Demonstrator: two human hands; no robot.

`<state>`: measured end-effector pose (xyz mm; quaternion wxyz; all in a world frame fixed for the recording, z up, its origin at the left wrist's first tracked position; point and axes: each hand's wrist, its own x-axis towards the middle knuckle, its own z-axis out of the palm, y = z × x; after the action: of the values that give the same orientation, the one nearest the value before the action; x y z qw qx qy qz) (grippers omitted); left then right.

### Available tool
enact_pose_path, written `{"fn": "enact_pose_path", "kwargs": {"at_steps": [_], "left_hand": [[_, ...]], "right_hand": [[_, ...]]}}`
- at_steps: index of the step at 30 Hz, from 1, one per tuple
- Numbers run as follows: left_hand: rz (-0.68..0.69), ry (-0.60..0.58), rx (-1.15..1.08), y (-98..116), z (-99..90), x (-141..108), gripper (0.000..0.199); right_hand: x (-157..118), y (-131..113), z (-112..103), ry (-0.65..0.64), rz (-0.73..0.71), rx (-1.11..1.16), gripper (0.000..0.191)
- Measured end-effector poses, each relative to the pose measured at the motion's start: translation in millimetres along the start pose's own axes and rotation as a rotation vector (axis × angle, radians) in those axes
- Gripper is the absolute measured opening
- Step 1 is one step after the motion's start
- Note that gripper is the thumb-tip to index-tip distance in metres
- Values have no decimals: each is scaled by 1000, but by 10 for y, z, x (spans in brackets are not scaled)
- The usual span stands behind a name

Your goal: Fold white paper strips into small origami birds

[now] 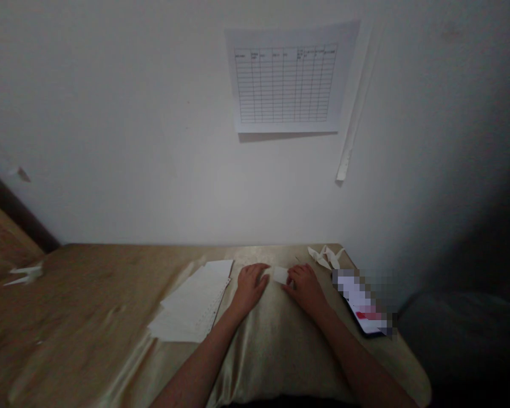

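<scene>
Your right hand (305, 287), half-curled, is nearer, at the right edge of the small paper (280, 275) on the table (93, 300), grip unclear; your left hand (251, 282), loosely spread, looks empty, left of it

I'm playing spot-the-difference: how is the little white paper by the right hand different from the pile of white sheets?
The little white paper is much smaller than the pile of white sheets. The right hand touches the little white paper, but not the pile of white sheets. The pile of white sheets has holes along one edge; I see none on the little white paper. Both look white and flat.
</scene>
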<state>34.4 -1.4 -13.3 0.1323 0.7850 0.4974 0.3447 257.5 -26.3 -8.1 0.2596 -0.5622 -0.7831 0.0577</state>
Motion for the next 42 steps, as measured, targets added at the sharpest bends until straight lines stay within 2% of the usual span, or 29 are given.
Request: {"fn": "enact_pose_path", "kwargs": {"at_steps": [4,7,10,23,33,42], "left_hand": [[-10,-101,62,65,6,-18,33],[-44,-191,119,104,11,-56,35],[-21,-239,144,130,13,-85,34],[-16,-245,110,136,3,-95,30],[-21,-263,153,136,-7,-55,35],[-37,-288,142,175,-38,-68,37]], "right_hand": [[7,48,95,-7,-21,100,16],[13,92,153,10,12,97,27],[16,121,180,4,47,74,33],[50,168,97,-18,41,94,23],[14,136,65,-42,60,95,28],[23,253,44,-75,61,167,63]]}}
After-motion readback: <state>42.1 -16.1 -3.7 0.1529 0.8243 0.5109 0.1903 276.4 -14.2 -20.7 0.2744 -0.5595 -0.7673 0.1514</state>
